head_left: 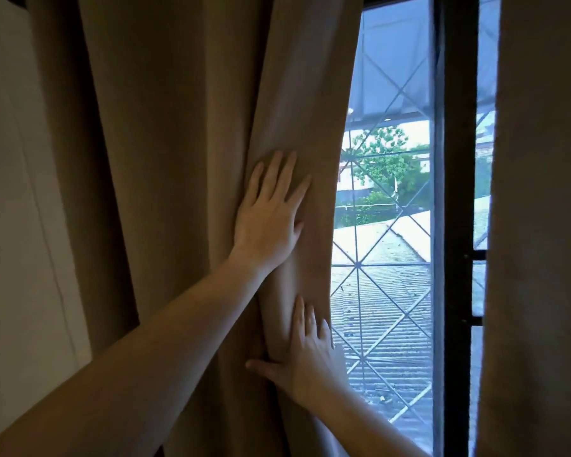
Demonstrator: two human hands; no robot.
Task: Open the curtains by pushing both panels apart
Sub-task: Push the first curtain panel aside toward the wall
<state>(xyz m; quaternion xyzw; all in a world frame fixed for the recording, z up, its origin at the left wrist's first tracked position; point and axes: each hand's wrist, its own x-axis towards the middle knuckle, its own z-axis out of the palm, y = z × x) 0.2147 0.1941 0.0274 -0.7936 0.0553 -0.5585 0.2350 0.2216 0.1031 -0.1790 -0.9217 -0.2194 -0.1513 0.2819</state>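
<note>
We are pressing both hands against the left curtain panel (185,159), a brown drape gathered into vertical folds beside the wall (14,192). Our left hand (267,222) is lying flat on the bunched inner edge, fingers (274,169) spread and extended, gripping nothing. Our right hand (305,361) is sitting lower on the same edge, palm against the cloth, thumb splayed leftward across a fold, fingers straight; it too is open rather than closed on fabric.

The panel's long axis is running top to bottom, and its free edge is lying directly under both palms, so the push we are judging to come next is leftward, toward the wall. The left hand is higher, the right hand nearer the lens.

The right curtain panel (541,225) is hanging well apart to the right, beyond the dark window frame (460,192), and neither hand is touching it. Between the panels the window (393,94) and its diamond-pattern grille (376,291) are showing. No containers are in view.

We are reckoning the left side nearly gathered, with the right panel likely needing attention after.
</note>
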